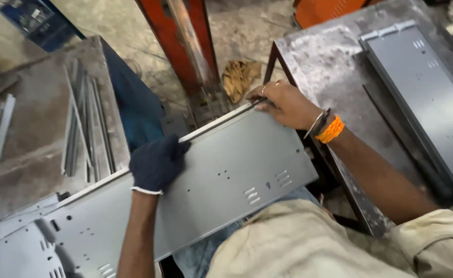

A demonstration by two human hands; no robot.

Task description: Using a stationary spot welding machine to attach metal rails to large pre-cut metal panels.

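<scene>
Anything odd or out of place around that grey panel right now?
Only the left hand wears a glove; the right hand grips the grey panel bare. A crumpled brown rag lies on the floor beyond.

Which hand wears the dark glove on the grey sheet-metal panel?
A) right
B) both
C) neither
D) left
D: the left hand is in a dark glove gripping the grey panel at its far edge, while the right hand is bare, with an orange wristband.

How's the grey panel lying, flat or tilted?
Tilted: the grey sheet-metal panel slopes across the lap, left hand and right hand gripping its upper edge.
</scene>
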